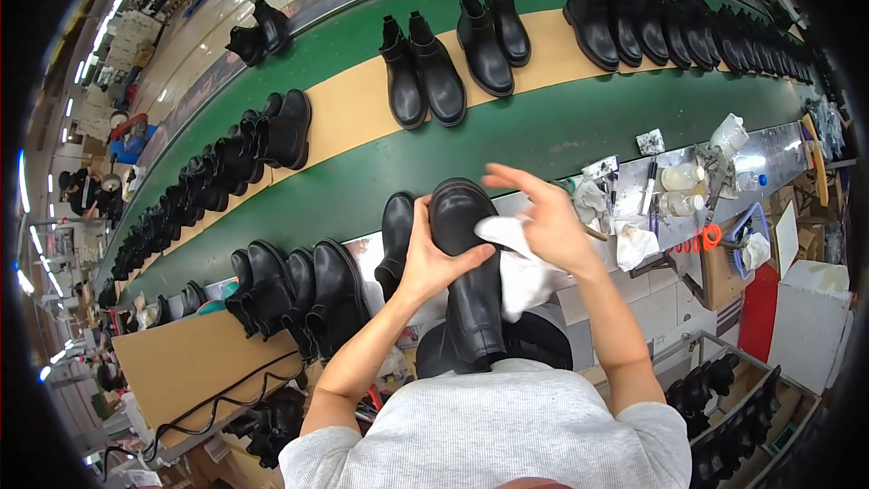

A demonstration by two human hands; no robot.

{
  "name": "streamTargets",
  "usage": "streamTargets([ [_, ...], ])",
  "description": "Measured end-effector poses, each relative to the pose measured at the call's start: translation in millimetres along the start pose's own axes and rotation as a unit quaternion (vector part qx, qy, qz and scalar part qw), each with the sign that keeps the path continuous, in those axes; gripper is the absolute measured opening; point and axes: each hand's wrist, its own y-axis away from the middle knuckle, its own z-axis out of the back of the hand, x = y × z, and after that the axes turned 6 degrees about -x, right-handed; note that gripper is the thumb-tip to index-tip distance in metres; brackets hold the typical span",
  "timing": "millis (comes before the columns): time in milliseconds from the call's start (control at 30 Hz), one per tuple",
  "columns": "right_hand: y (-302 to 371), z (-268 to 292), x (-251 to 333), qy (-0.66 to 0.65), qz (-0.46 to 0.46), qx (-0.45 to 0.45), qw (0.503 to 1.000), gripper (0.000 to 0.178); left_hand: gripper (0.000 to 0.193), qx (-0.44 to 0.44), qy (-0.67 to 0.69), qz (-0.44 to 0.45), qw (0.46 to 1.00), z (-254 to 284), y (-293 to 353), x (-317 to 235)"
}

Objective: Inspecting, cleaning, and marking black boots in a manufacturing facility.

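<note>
A black leather ankle boot (475, 312) is held before my chest, its rounded toe pointing away and its shaft toward me. My left hand (436, 258) is closed round the boot's middle, thumb across the top. At the boot's right side, my right hand (550, 228) grips a white cloth (525, 282) that hangs down beside the shaft. Some of that hand's fingers stretch out past the toe, slightly blurred. Another black boot (396, 234) stands just left of my left hand, partly hidden by it.
Ahead runs a green conveyor belt (362, 186) with a tan strip (344, 100) bearing rows of black boots. On the right, a metal work ledge (778, 158) holds jars (681, 177), crumpled cloths (636, 246) and a red coil (711, 237). More boots (337, 285) stand at left.
</note>
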Motion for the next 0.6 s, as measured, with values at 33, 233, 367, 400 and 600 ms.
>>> streamTargets([
  [33,-16.6,-15.5,-12.6,0.020,0.094,-0.053,0.994,0.044,0.080,0.018,-0.022,-0.011,1.000,-4.8,-0.6,-6.7],
  [233,-31.2,-24.0,-16.1,-0.164,-0.021,0.074,0.983,0.031,0.078,-0.030,0.002,-0.001,1.000,7.0,5.5,5.7],
  [367,-31.4,-45.1,-20.4,0.002,0.088,-0.046,0.995,0.034,0.077,-0.036,-0.021,0.006,0.999,5.8,5.3,-3.2],
  [400,-36.4,-43.3,-20.1,0.004,0.089,-0.045,0.995,0.034,0.077,-0.037,-0.019,0.004,0.999,6.2,4.2,-3.2],
  [600,-40.1,-19.0,-22.2,-0.228,-0.065,0.109,0.965,0.035,0.078,-0.035,-0.034,-0.003,0.999,9.2,4.0,-5.9],
])
